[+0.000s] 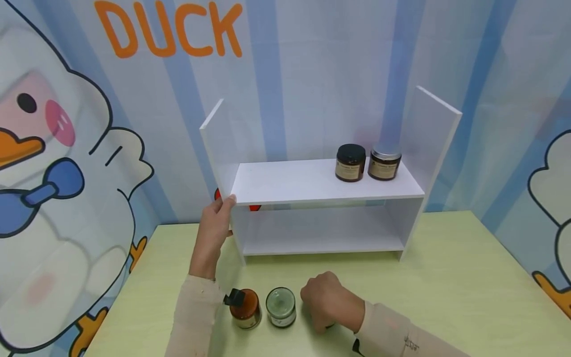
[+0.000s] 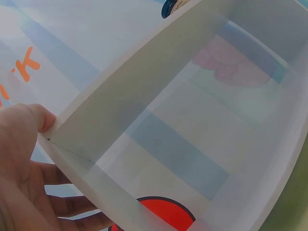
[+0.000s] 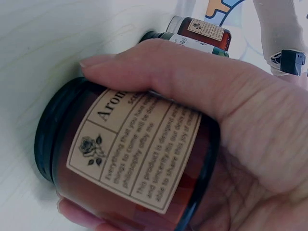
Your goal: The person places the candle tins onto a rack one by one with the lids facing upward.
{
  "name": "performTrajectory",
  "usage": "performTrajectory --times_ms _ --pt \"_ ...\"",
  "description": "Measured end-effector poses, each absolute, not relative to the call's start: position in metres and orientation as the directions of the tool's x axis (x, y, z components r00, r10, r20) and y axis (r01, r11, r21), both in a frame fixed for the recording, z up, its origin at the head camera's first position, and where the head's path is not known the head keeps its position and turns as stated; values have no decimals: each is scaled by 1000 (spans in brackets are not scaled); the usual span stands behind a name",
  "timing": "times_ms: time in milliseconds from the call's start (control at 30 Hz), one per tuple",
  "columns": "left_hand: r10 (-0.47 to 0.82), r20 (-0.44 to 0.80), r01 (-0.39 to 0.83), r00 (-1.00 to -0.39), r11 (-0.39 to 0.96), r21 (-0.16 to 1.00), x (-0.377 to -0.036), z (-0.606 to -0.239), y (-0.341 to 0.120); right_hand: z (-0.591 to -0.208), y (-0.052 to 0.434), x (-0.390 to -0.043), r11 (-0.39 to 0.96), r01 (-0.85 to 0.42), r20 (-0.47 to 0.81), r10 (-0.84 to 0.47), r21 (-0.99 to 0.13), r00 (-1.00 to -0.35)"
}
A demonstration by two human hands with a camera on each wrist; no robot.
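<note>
Down on the pale green worktop, the right hand is curled around an amber jar with a black lid and a beige label; the wrist view shows the fingers wrapped over its side and the thumb underneath (from the head camera the jar is almost wholly hidden beneath the hand). Just to its left stand two more jars in a row near the front edge: a green jar right beside the hand, then an orange jar beside the left forearm.

The left hand holds the front left corner of the white shelf unit, thumb on the edge of the upper board and fingers against the outside of the side panel. The unit stands at the back of the worktop, against a striped wall with a cartoon duck. On its upper board, towards the right end, two dark jars sit just beside each other: a black-lidded jar and a silver-lidded jar.
</note>
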State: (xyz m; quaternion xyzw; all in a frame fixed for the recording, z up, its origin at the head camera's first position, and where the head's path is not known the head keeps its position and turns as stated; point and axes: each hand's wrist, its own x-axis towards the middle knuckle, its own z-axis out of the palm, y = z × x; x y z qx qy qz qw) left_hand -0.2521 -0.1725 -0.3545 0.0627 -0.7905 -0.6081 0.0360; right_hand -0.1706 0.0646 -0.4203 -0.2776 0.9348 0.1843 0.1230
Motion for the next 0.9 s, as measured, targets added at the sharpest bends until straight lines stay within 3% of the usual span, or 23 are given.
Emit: performTrajectory --times_ms 467,900 --pt "-145 -26 -63 -989 255 965 -251 -353 -174 -418 60 -171 751 -570 -360 -457 333 -813" --pt "-150 -32 -70 -988 259 963 -252 -352 -173 -416 50 -169 692 -530 -353 -399 490 -847"
